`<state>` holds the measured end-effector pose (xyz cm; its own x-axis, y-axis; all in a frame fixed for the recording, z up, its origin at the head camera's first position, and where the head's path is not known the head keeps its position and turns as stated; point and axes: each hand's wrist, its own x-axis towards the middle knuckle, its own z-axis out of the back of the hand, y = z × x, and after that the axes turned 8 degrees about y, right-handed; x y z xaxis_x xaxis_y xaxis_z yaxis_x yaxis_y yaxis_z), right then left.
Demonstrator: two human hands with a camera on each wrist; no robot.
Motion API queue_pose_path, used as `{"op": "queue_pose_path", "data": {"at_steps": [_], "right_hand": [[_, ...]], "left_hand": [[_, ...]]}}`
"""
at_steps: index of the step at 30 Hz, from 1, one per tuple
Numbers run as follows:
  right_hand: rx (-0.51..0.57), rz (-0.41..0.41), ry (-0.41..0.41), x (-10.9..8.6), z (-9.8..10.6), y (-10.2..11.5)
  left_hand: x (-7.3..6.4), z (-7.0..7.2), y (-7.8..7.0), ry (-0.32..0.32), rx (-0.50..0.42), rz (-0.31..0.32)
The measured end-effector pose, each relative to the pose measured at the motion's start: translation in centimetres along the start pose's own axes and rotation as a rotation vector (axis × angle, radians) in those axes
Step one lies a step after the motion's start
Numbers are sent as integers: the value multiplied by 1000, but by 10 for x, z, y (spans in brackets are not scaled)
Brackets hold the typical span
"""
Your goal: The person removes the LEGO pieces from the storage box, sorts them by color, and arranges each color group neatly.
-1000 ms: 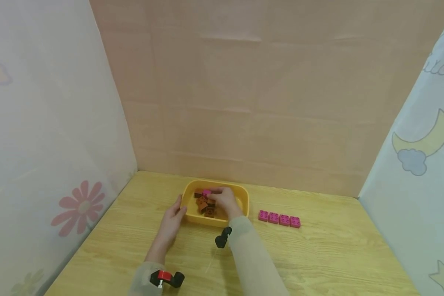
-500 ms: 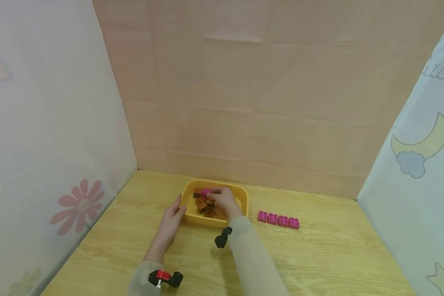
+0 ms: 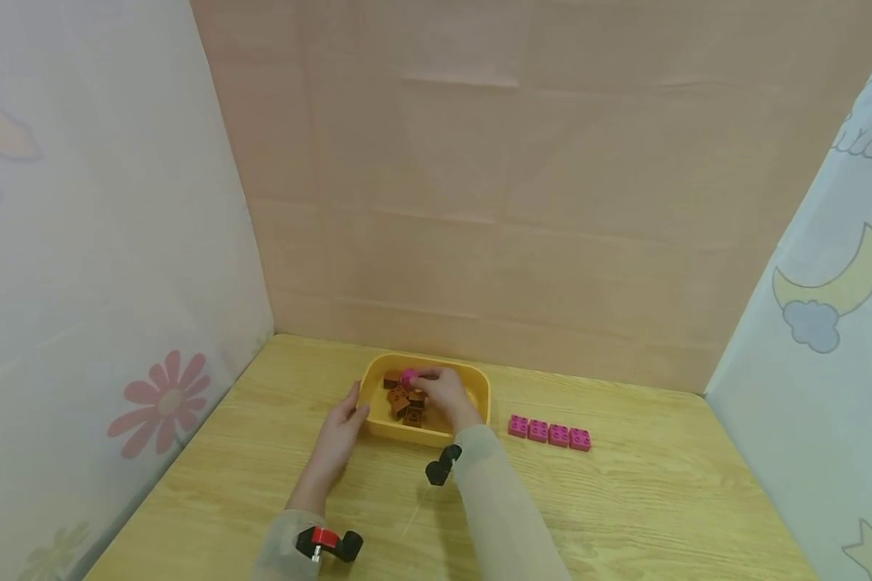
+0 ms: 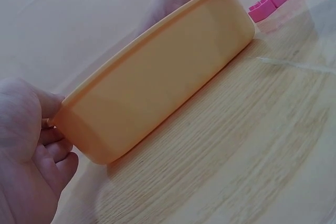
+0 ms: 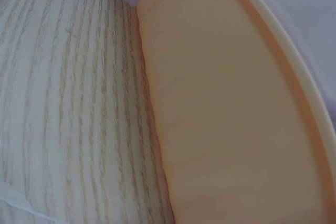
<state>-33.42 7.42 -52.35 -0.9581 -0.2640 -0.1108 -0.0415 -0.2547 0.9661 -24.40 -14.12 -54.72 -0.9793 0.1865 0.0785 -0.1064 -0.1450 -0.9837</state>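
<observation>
A yellow plastic tub (image 3: 414, 436) stands on the table with several brown building bricks (image 3: 400, 400) in its left half. My left hand (image 3: 337, 436) holds the tub's left end, thumb at the rim and fingers bent against the outer wall, as the left wrist view shows. Reaching over the front rim, my right hand (image 3: 446, 394) pinches a pink building brick (image 3: 409, 378) above the brown ones. Most of that brick's right side is hidden by the fingertips. The right wrist view is filled by the tub's outer wall (image 5: 220, 98), with no hand in it.
Right of the tub, several pink bricks (image 3: 548, 432) lie in a straight row on the wooden table (image 3: 654, 484). A tan backdrop (image 3: 480, 202) rises behind the table, and printed white cloths hang at both sides.
The pink brick in my right hand has turned and risen slightly in the tub. My left hand keeps its place at the tub's end.
</observation>
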Motion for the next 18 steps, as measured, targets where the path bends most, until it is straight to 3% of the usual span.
{"op": "queue_pose_path", "data": {"at_steps": [6,18], "right_hand": [[44,13,-8,-1,-1,2],[25,31,-32,-1,-2,5]], "left_hand": [[0,-1,-2,3,11,-1],[1,0,1,-6,28,5]]}}
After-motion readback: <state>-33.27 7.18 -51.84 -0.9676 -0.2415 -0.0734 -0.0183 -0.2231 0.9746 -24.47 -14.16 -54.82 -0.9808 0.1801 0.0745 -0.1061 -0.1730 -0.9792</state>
